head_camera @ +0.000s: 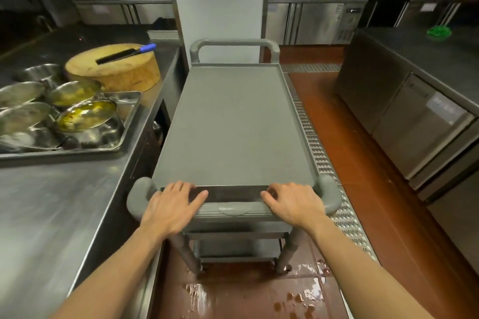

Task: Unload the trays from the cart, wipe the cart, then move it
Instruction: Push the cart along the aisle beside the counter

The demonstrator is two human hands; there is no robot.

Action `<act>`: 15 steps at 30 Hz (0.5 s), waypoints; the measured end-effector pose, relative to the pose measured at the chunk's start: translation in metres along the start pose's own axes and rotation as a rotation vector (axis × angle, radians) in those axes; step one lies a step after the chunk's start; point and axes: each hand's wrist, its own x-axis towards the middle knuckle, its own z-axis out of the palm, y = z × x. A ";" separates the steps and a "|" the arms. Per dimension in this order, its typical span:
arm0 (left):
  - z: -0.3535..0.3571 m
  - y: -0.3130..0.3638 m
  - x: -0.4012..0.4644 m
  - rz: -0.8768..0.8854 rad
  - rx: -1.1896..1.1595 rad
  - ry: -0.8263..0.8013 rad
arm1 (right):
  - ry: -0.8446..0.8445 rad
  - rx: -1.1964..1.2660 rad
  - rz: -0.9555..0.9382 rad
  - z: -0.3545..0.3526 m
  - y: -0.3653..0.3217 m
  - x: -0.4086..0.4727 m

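The grey plastic service cart (pixel 234 127) stands lengthwise in the aisle, its top shelf bare, its left long edge just beside the stainless steel table (pixel 51 202) and its far handle near a pale square pillar (pixel 217 0). The left hand (pixel 173 206) and right hand (pixel 293 204) both rest palm-down on the near grey handle bar (pixel 233 211), fingers curled loosely over it, not clenched. To the right, red tiled floor (pixel 368 163) with a perforated metal drain grate (pixel 315 142) leaves open room up to the steel cabinets (pixel 414 122). Wet patches shine on the floor near the cart's legs. On the table sit a steel tray of used metal dishes (pixel 77 122) and a round wooden chopping block (pixel 114 70) bearing a blue-handled cleaver (pixel 127 54). No writing is readable
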 end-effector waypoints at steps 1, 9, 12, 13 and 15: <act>-0.002 -0.005 -0.001 -0.008 0.004 -0.002 | 0.009 0.002 -0.002 0.001 -0.006 0.002; -0.009 -0.037 0.019 -0.020 -0.016 0.055 | 0.028 -0.034 0.007 0.003 -0.035 0.036; -0.010 -0.046 0.036 -0.010 -0.012 0.083 | 0.033 -0.037 0.036 0.003 -0.039 0.054; -0.011 -0.049 0.042 -0.009 -0.012 0.097 | 0.036 -0.037 0.044 0.003 -0.041 0.061; -0.010 -0.055 0.056 -0.007 -0.018 0.111 | 0.043 -0.038 0.059 0.004 -0.042 0.074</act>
